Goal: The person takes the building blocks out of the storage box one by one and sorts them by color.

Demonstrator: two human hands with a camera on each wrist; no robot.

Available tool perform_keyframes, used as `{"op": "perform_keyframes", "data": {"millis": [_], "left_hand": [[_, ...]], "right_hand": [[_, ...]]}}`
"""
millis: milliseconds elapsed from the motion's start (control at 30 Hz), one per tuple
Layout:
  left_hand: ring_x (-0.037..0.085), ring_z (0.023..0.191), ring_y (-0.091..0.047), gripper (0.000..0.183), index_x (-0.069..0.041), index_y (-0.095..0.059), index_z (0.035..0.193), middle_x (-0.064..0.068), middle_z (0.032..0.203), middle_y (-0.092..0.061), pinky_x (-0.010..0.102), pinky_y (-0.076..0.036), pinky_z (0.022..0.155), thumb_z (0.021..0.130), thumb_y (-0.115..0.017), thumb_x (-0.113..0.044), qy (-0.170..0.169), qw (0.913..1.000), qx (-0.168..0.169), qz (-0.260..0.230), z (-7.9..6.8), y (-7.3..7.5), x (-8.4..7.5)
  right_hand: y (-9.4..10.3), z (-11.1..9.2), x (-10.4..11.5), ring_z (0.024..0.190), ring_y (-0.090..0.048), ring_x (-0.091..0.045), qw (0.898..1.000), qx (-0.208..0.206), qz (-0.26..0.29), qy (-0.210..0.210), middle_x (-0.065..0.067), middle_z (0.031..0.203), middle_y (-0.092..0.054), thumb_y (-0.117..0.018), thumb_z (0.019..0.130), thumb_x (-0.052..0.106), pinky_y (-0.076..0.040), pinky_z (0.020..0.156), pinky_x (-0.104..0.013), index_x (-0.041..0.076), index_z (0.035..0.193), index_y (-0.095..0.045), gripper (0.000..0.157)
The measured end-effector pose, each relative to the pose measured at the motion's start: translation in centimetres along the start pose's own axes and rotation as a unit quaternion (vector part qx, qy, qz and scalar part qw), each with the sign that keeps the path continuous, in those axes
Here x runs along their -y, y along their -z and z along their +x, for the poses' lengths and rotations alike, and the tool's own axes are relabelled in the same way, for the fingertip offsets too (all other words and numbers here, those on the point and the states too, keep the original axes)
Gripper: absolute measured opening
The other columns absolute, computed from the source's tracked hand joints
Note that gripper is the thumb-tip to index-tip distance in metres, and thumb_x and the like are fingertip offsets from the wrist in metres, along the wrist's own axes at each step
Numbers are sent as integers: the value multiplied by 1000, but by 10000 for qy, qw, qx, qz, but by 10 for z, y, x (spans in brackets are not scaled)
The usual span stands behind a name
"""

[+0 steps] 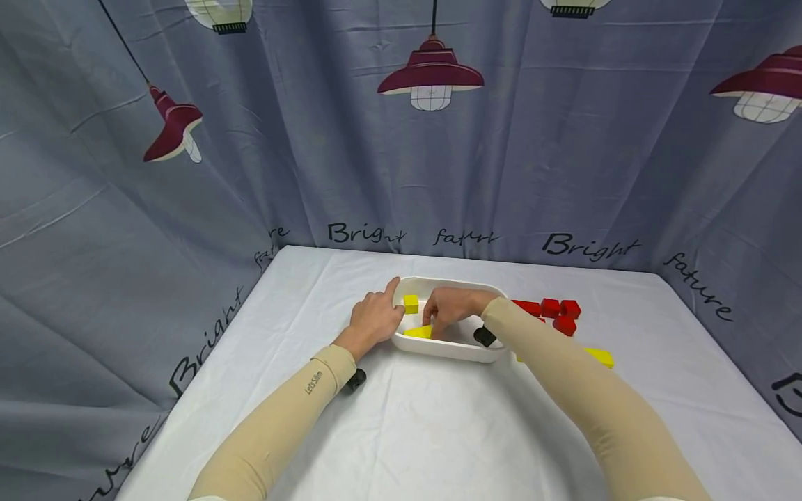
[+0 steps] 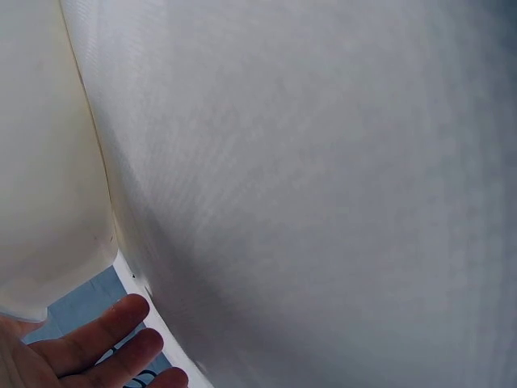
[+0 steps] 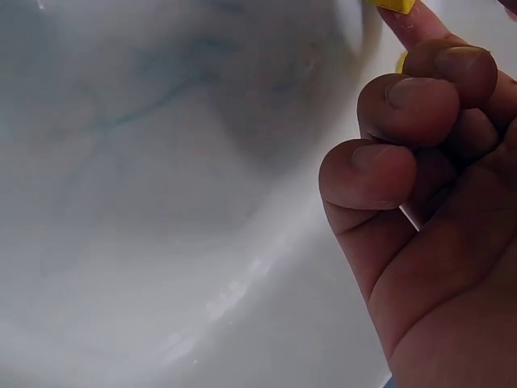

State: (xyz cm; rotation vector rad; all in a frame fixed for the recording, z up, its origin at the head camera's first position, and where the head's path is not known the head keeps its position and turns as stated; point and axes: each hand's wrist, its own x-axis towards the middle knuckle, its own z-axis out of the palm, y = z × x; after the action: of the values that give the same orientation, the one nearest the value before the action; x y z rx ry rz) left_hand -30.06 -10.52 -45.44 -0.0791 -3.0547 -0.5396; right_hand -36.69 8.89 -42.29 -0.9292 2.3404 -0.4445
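A white tray (image 1: 447, 353) lies on the cloth, with both hands at it. My left hand (image 1: 374, 319) holds its left end, thumb over the rim; the left wrist view shows other fingers (image 2: 113, 347) loosely extended beside its outer wall. Inside the tray, my right hand (image 1: 452, 307) reaches down with bent fingers and pinches a yellow block (image 1: 416, 332) at the fingertips. In the right wrist view the curled fingers (image 3: 408, 109) hide most of the yellow block (image 3: 394, 4). Behind it sits a yellow cube (image 1: 410, 304). Toward the tray's right end lies a black block (image 1: 484, 337).
Several red blocks (image 1: 564, 325) lie to the right of the tray. A yellow block (image 1: 599, 358) is partly covered by the right sleeve (image 1: 564, 376). Beside the left sleeve (image 1: 282, 424) is a black piece (image 1: 356, 379). A grey-blue curtain (image 1: 351, 153) hangs behind the white table (image 1: 401, 431).
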Motion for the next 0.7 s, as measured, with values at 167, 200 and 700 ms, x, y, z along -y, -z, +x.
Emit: {"op": "perform_keyframes", "data": {"millis": [167, 200, 700], "left_hand": [[31, 119, -61, 66, -25, -25, 161, 14, 133, -64, 50, -52, 93, 98, -45, -36, -4, 10000, -5, -38, -1, 1, 0], [31, 120, -61, 66, -26, -25, 161, 13, 133, -64, 50, -52, 93, 98, -45, -36, -1, 10000, -7, -38, -1, 0, 0], [32, 119, -61, 67, -25, -25, 160, 16, 132, -64, 50, -53, 90, 98, -45, -35, -67, 10000, -18, -52, 0, 0, 1]], "right_hand": [[6, -6, -3, 73, -51, -13, 9998, -49, -134, -110, 2, 78, -64, -82, 75, 18, -42, 67, -27, 19, 96, -78, 21], [8, -8, -3, 74, -52, -13, 9998, -58, -150, -124, 2, 79, -65, -82, 76, 19, -43, 68, -27, 19, 96, -78, 20], [34, -48, -15, 74, -50, -14, 9996, -266, -27, -130, -1, 77, -60, -78, 82, 23, -42, 69, -28, 15, 104, -77, 24]]}}
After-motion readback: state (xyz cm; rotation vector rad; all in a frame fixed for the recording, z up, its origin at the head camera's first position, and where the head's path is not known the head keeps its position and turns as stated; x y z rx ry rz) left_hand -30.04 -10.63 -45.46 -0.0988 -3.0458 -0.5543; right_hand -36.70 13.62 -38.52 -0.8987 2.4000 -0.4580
